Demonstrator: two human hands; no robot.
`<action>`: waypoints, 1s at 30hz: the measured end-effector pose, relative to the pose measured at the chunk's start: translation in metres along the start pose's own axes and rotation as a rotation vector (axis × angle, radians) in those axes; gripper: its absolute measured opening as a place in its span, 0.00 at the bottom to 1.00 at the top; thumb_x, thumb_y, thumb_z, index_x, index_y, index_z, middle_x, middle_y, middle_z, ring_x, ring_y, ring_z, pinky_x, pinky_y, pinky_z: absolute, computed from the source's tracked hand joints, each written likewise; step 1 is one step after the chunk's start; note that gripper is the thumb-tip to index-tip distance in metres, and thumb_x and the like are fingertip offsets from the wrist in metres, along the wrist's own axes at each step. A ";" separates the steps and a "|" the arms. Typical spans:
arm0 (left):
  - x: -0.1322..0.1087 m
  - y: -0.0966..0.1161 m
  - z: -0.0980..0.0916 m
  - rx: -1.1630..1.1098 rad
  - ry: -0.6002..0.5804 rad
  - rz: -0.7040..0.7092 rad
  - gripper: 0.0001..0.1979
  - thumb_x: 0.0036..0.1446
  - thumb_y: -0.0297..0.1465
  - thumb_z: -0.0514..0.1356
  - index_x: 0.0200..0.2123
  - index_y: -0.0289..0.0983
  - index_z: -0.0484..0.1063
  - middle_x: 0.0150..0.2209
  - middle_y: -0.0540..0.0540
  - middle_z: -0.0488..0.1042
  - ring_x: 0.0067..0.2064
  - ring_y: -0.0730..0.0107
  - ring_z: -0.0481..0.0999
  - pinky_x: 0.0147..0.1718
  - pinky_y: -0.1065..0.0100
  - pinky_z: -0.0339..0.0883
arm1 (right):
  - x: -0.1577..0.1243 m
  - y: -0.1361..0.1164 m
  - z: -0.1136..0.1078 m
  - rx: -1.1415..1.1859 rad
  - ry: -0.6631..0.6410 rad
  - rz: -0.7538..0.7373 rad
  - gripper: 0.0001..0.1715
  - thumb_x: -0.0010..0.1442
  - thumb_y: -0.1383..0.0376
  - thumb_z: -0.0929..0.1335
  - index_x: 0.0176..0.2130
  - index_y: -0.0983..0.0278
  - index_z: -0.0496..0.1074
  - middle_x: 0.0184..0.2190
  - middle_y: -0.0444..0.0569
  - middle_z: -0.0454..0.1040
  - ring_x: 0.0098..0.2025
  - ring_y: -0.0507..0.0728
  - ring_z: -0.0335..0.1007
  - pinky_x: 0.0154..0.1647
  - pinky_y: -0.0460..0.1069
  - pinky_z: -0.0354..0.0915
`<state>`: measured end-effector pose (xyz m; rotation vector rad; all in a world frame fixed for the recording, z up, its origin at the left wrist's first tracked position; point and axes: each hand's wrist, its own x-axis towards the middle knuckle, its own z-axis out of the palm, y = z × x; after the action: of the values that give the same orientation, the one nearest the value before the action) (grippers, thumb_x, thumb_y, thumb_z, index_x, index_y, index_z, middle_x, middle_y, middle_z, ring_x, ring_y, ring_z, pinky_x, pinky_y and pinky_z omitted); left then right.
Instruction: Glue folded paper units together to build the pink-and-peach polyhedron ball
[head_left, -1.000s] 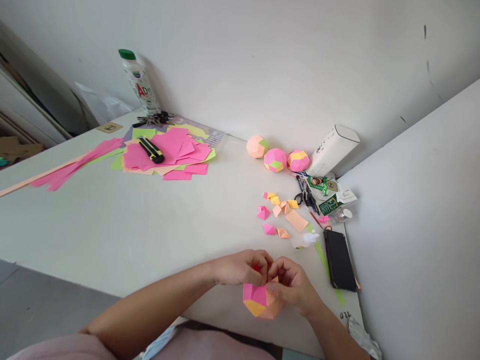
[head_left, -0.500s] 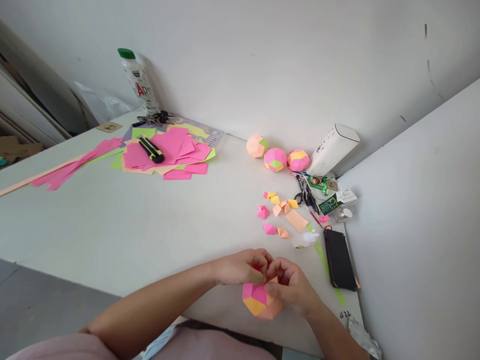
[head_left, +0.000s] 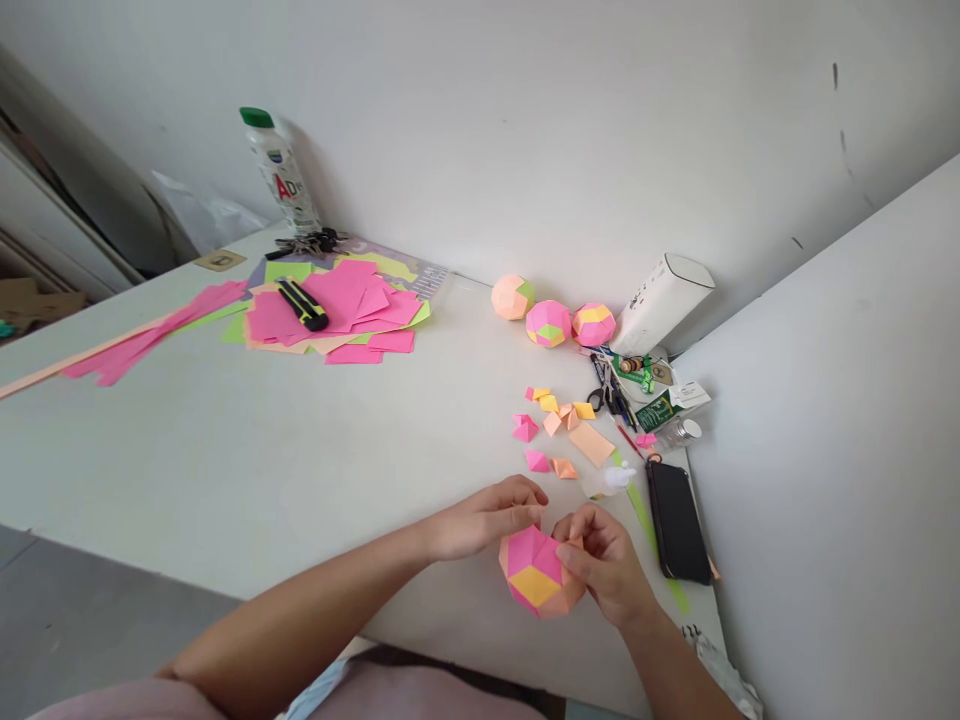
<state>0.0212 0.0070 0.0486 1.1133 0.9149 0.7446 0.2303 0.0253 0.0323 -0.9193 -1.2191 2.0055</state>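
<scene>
A folded paper ball [head_left: 536,580] in pink, yellow and peach is held up near the table's front edge. My right hand [head_left: 604,560] pinches its upper right edge between thumb and fingers. At the ball's upper left, my left hand [head_left: 495,515] has its fingers stretched out and thumb apart; whether the fingertips touch the paper I cannot tell. Just beyond my hands lie a pink folded paper piece [head_left: 537,461], a peach folded piece [head_left: 564,468] and a small clear glue bottle [head_left: 611,479] with a white nozzle.
Three finished-looking paper balls [head_left: 548,323] sit by the wall beside a white box [head_left: 664,303]. Scissors [head_left: 604,392], pens and a black phone-like case [head_left: 679,520] lie at right. Leftward, a yellow-black cutter [head_left: 303,304] rests on pink paper sheets [head_left: 349,290] near a bottle [head_left: 281,172].
My left hand has let go of the ball and drawn up and away, its fingers straightening. The ball has shifted right and slightly up and turned in my right hand's grip.
</scene>
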 end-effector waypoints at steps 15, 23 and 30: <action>0.002 -0.011 -0.002 0.023 -0.064 0.176 0.02 0.50 0.27 0.59 0.26 0.36 0.68 0.48 0.45 0.65 0.48 0.63 0.66 0.42 0.66 0.61 | 0.002 -0.006 0.001 -0.069 -0.006 0.130 0.13 0.45 0.62 0.75 0.28 0.63 0.70 0.25 0.41 0.67 0.25 0.49 0.61 0.26 0.44 0.59; 0.000 -0.003 0.003 0.023 -0.069 0.163 0.04 0.50 0.29 0.60 0.26 0.35 0.69 0.46 0.46 0.65 0.33 0.75 0.63 0.35 0.69 0.59 | 0.005 -0.004 0.001 0.033 -0.088 0.213 0.09 0.52 0.61 0.73 0.31 0.64 0.74 0.29 0.43 0.72 0.29 0.49 0.65 0.29 0.44 0.59; 0.001 -0.005 0.003 0.052 -0.070 0.170 0.06 0.51 0.31 0.61 0.25 0.35 0.69 0.46 0.45 0.65 0.33 0.75 0.63 0.36 0.68 0.60 | 0.006 0.000 0.000 0.053 -0.097 0.315 0.15 0.48 0.61 0.76 0.35 0.66 0.77 0.34 0.47 0.76 0.32 0.52 0.70 0.34 0.46 0.63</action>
<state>0.0243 0.0052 0.0436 1.2672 0.7905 0.8191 0.2264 0.0298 0.0306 -1.0519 -1.1204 2.3415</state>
